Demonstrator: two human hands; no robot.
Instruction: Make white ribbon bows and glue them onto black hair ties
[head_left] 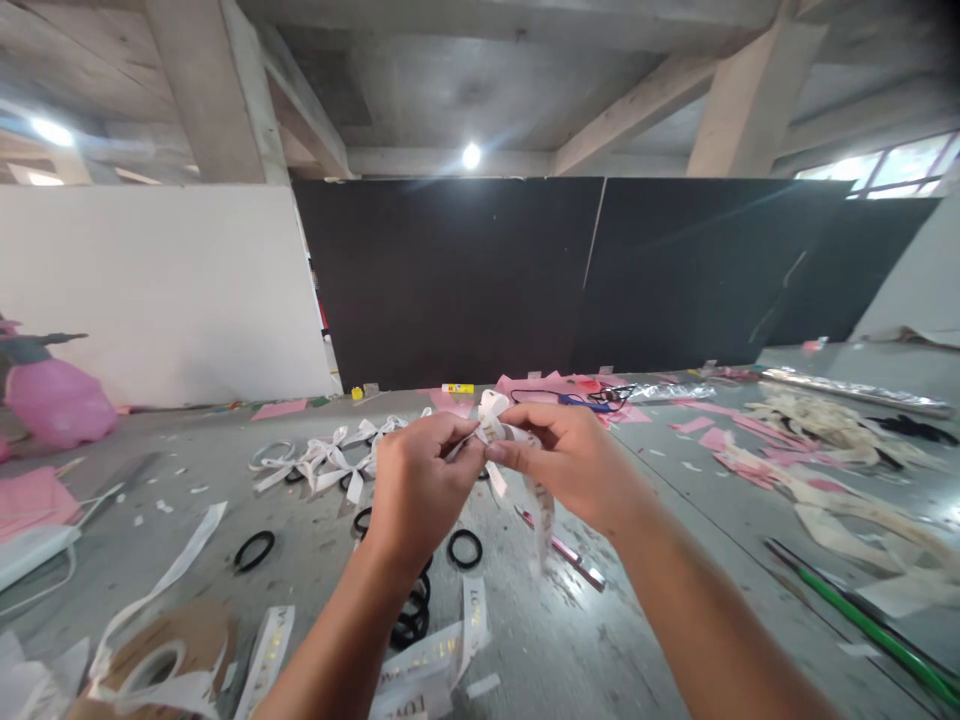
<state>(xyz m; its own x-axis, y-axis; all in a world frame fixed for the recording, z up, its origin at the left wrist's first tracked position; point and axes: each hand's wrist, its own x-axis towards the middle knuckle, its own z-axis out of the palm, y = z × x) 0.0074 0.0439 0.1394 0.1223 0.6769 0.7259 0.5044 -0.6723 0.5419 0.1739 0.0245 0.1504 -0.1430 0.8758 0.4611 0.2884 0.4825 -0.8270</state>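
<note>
Away at nine o'clock stands a pink spray bottle [58, 402], contents indistinct. At centre, left hand [412, 478] and right hand [576, 462] meet, forearms [337, 620] rising from seven and five o'clock, thumbs and fingers clamped on a white printed ribbon [541, 505], its tail hanging toward five.

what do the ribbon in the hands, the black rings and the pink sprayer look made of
Ribbon: likely thin woven fabric, perhaps satin; it hangs limp, pale with printed marks.
Black rings: elastic fabric or rubber, can't tell which; dark, rounded bands.
Pink sprayer: probably plastic; its molded-looking body is smooth and softly glossy.
</note>
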